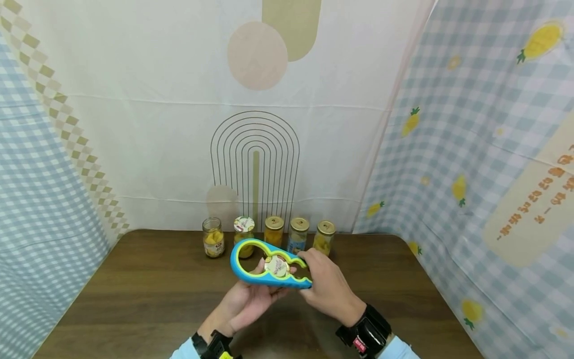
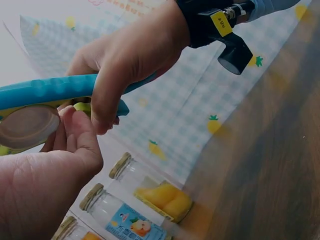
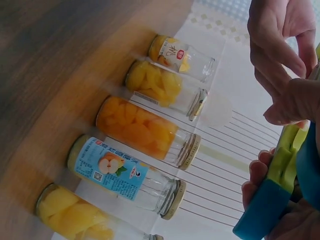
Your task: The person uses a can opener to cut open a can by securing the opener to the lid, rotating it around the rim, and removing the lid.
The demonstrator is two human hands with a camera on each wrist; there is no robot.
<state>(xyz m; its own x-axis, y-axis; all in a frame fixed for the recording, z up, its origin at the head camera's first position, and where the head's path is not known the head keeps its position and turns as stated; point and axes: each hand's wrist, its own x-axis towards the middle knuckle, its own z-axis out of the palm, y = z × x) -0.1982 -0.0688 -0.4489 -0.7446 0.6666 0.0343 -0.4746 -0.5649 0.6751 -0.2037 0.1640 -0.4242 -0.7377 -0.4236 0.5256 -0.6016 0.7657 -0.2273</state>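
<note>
Right hand (image 1: 331, 286) grips a blue-and-lime plastic opener (image 1: 287, 283); left hand (image 1: 251, 303) pinches a round printed metal lid (image 1: 276, 267). One clear glass jar (image 1: 214, 240) stands uncapped; four capped glass jars (image 1: 274, 233) apparently remain.

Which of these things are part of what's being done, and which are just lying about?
Part of the job, it seems:
opener, in the right hand
lid, at the left hand
open jar, perhaps the lid's

Just there, apparently:
four lidded jars, untouched
cloths
</note>
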